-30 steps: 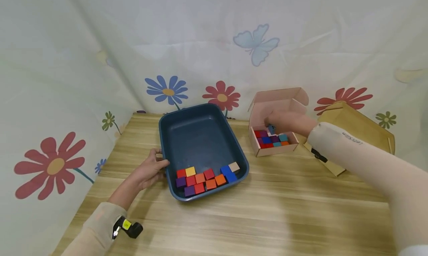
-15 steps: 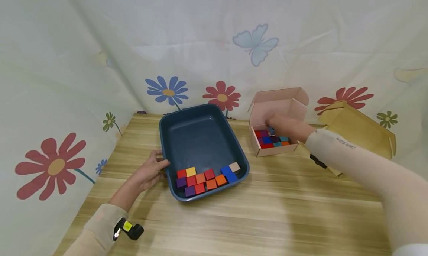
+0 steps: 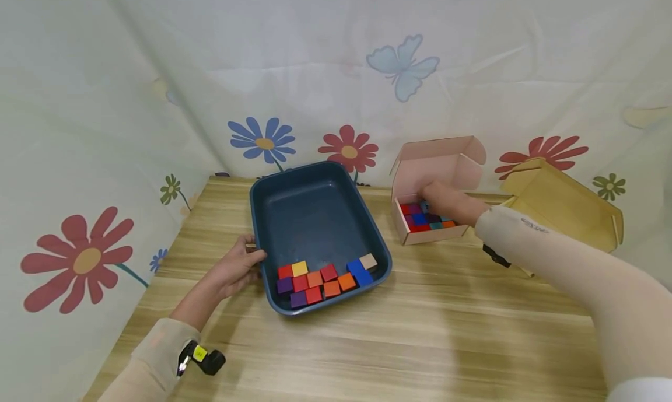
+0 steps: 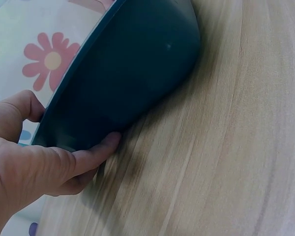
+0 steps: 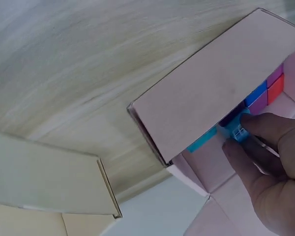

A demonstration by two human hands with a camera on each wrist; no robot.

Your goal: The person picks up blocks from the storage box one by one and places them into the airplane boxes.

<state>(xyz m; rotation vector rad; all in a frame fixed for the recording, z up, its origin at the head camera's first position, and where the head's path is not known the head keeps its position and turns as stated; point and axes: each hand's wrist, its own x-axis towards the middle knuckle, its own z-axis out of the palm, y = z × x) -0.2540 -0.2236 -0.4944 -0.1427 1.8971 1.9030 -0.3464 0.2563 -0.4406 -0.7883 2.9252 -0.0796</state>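
Note:
My left hand [image 3: 235, 269] grips the left side of a dark blue tray [image 3: 315, 215], thumb over the rim and fingers against the outer wall, as the left wrist view shows [image 4: 49, 157]. Red, orange, yellow, purple, blue and plain wooden cubes [image 3: 315, 279] lie along the tray's near end. At the back right, my right hand [image 3: 446, 201] reaches into an open pink cardboard box [image 3: 436, 236]. Between thumb and finger it pinches a light blue cube [image 5: 238, 129] with a small printed mark. Rows of coloured cubes [image 3: 419, 220] sit in the box around it; the hand hides part of them.
Right of the pink box stands an open tan cardboard box [image 3: 567, 206], partly behind my right sleeve. A cloth backdrop [image 3: 294, 69] printed with flowers and a butterfly rises behind the wooden table [image 3: 399, 343].
My right hand has lowered slightly into the pink box, and the light blue cube has sunk to the back row beside the purple one. My left hand and the tray stay put.

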